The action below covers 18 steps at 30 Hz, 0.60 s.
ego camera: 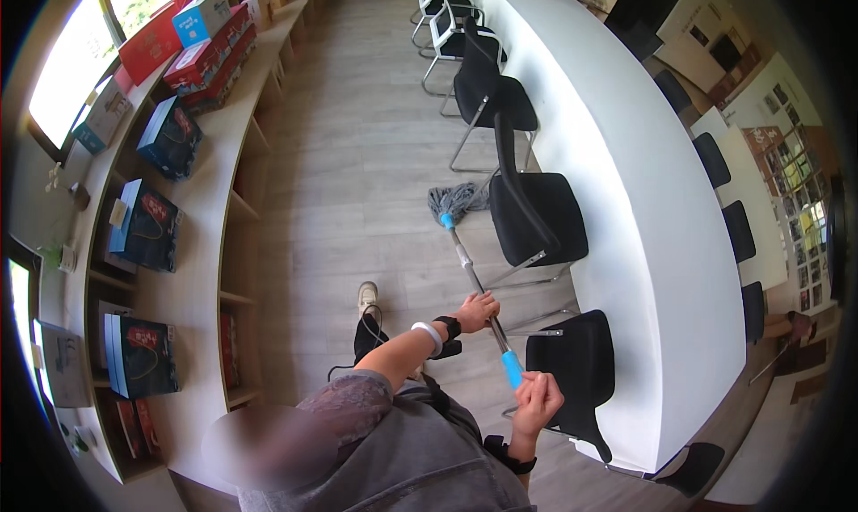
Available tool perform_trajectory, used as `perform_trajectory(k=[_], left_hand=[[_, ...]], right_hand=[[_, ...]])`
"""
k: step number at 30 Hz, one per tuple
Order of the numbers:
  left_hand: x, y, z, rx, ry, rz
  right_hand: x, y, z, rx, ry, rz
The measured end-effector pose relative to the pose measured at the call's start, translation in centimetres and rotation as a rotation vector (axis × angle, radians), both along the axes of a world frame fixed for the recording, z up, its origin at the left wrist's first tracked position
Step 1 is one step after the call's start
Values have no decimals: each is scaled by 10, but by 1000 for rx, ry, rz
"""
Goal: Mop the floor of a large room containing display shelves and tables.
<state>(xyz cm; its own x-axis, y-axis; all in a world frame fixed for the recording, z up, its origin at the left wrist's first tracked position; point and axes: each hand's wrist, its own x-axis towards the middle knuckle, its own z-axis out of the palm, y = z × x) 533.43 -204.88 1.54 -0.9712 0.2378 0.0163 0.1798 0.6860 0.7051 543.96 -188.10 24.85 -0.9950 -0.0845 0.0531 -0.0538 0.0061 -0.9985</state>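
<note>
A string mop with a metal pole (473, 277) slants across the floor in front of me. My left hand (477, 311) grips the pole around its middle. At the upper end, my right hand (539, 401) is closed around the blue handle grip (512, 368). The grey mop head (453, 202) lies spread on the wood-look floor (315, 177), partly hidden by a black chair (539, 217). Its blue socket (448, 221) joins the strands to the pole. Close beside my right hand stands another black chair (576, 371).
A long white table (643, 197) runs along the right, with several chairs at its side. On the left, a low wooden shelf unit (201, 257) carries dark blue gift boxes (144, 227) and red boxes (211, 59). A cable (380, 321) hangs by my leg. Another person's arm (791, 326) shows far right.
</note>
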Motion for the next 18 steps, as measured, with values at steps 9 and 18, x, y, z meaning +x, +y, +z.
perform_trajectory(k=[9,18], left_hand=[[11,-131,28,-155,96,54],[107,-345,-29,-85,-217,748]], right_hand=[[-78,-73,15,-204,-22,258],[-138,-301,-73,-137,-306,748]])
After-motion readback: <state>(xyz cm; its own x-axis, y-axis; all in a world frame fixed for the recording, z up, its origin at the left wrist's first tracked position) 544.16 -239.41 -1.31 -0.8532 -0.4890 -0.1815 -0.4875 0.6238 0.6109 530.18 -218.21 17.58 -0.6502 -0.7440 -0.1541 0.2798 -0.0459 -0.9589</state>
